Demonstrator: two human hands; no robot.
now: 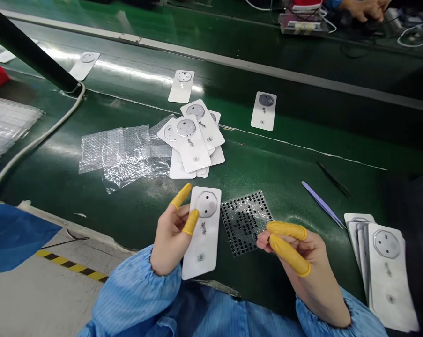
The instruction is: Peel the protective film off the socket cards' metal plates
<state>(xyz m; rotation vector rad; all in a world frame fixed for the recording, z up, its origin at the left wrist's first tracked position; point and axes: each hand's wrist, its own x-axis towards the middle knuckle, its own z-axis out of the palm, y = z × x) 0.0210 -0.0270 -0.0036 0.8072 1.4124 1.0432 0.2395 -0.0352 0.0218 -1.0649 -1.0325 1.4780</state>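
My left hand (176,229), with yellow finger cots on thumb and index finger, grips the left edge of a white rounded panel (207,243). This panel has an octagonal face with small dark holes at its top and dark markings below. Just right of it lies a clear sheet with rows of black dots (244,222). Over that sheet's right edge is my right hand (292,252), also wearing two yellow finger cots. Its fingertips are pinched together; whatever lies between them is too small to make out.
Beyond my left hand lie a heap of similar panels (193,145) and clear bubble bags (127,152). Purple tweezers (322,203), dark tweezers (334,179) and a panel stack (389,276) are at right. Single panels (263,112) lie farther back. A co-worker's hand (367,8) shows top right.
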